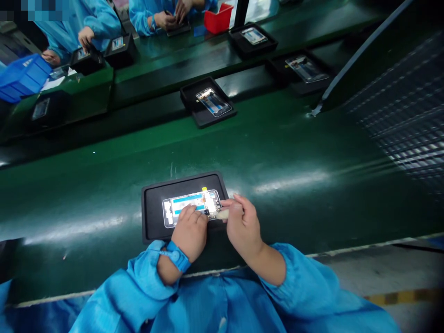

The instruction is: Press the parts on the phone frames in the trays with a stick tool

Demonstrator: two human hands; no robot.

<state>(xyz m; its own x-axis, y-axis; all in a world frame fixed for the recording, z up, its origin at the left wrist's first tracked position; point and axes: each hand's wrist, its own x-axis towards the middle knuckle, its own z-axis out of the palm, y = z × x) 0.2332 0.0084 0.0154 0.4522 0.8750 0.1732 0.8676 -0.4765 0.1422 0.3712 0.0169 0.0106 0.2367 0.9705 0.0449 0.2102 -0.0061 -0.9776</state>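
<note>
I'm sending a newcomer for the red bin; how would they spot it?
Look across the green table to the far side, near the top middle of the view. There, beside a co-worker's hands, sits a small bin. It is bright red, unlike the black trays and the blue bin.

Left hand: bare left hand (189,233), back upward, palm facing down; fingers (189,213) close together, slightly bent, directed forward.
Left wrist: left wrist (168,269) partly exposed, a blue wristband (178,257) fastened around it.
Left arm: left arm (121,291) enters from the lower left, angled forward and inward, under a blue sleeve.
Right hand: right hand (244,229) raised beside the left, apart from it; fingers curled and pointing inward, grip not clearly determinable.
Right wrist: right wrist (259,255) bare, no marked bend observed.
Right arm: right arm (312,289) enters from the lower right, angled forward and inward, blue sleeve ending below the wrist.
</note>
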